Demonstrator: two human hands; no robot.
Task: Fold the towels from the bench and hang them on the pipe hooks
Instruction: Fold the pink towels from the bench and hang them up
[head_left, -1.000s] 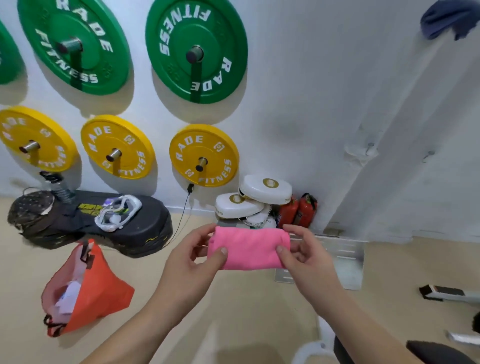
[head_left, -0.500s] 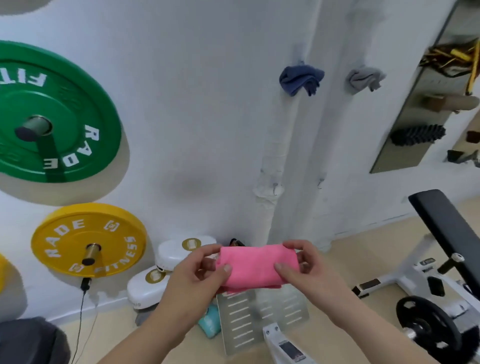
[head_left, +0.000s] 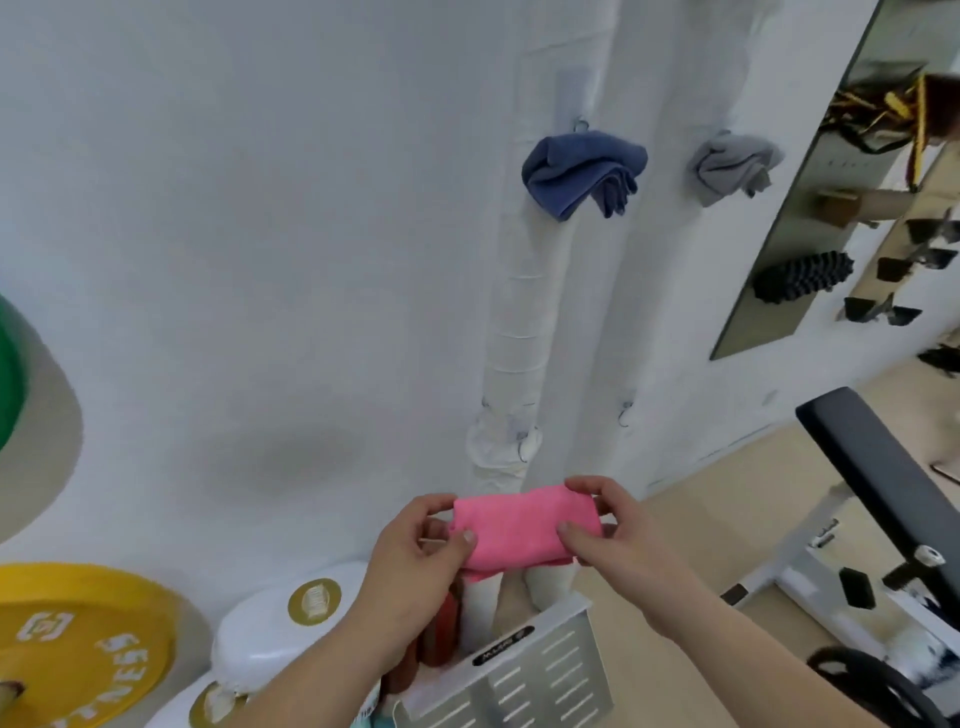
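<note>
Both hands hold the folded pink towel (head_left: 524, 527) flat just below the wrapped pipe (head_left: 514, 332): the left hand (head_left: 415, 551) and right hand (head_left: 608, 525) each pinch one end, fingers closed on the cloth, likely to keep the fold intact before hanging. A bare hook (head_left: 524, 449) sits just above the towel; a blue towel (head_left: 582, 171) hangs higher on the pipe.

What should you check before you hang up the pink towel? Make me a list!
1. Pink towel folded into a neat bundle: ok.
2. Left hand and right hand each pinch one end: ok.
3. Free lower hook on the right pipe: ok, empty.
4. Upper hooks: not ok, taken by the blue towel and the grey towel.
5. Hook strong enough to hold it: cannot tell.
</note>
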